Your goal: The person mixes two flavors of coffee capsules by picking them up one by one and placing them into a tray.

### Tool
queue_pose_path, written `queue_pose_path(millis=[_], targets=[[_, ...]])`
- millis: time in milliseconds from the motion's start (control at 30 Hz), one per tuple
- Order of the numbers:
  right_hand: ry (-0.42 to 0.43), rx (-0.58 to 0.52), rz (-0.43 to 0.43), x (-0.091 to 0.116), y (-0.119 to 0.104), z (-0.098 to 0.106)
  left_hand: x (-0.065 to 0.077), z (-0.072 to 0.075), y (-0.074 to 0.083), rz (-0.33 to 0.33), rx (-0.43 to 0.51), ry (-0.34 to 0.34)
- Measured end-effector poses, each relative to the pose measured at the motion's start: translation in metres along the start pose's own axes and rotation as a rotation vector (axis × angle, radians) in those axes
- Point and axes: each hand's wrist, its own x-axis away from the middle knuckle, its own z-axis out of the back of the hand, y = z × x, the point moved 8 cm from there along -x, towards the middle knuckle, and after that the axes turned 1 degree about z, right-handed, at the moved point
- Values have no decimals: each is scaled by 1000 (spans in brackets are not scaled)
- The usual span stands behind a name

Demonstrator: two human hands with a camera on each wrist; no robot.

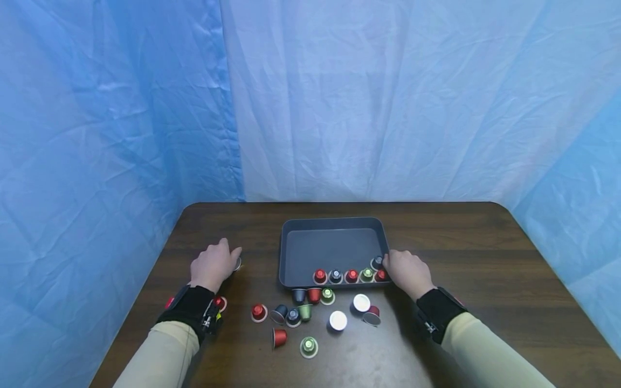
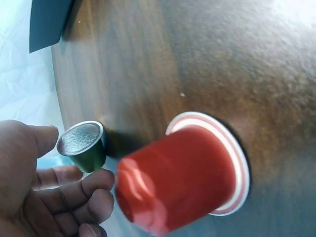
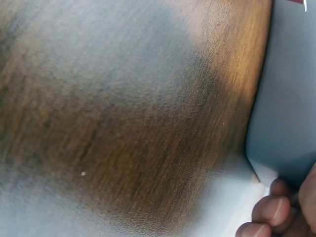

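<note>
In the left wrist view, a green coffee capsule (image 2: 89, 157) with a silver foil lid lies between the thumb and fingers of my left hand (image 1: 213, 265). Those fingers are loosely bent around it, with the thumb tip right at its rim. A red capsule (image 2: 177, 180) stands close to that wrist camera. At the right side of the grey tray (image 1: 335, 241), my right hand (image 1: 407, 271) pinches a dark blue capsule (image 1: 376, 262) just inside the rim. Its curled fingers (image 3: 270, 210) show by the tray's corner, which hides the capsule in the right wrist view.
Along the tray's front edge stands a row of red, dark and green capsules (image 1: 351, 276). Several loose capsules lie in front of the tray, including a green one (image 1: 309, 346), a red one (image 1: 259, 312) and a white-topped one (image 1: 338, 320). Blue curtains (image 1: 388, 102) surround the wooden table (image 1: 466, 237).
</note>
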Motion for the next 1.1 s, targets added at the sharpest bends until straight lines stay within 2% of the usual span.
queue_pose_path(millis=[267, 467, 767, 1100], targets=[[3, 2, 0, 0, 0, 0, -2, -3, 0, -41, -25, 16], [-18, 1, -10, 0, 1, -1, -1, -4, 1, -47, -25, 4], [-6, -1, -3, 0, 2, -1, -1, -7, 2, -51, -30, -19], [-10, -5, -4, 0, 2, -1, 5, 5, 19, -132, -3, 45]])
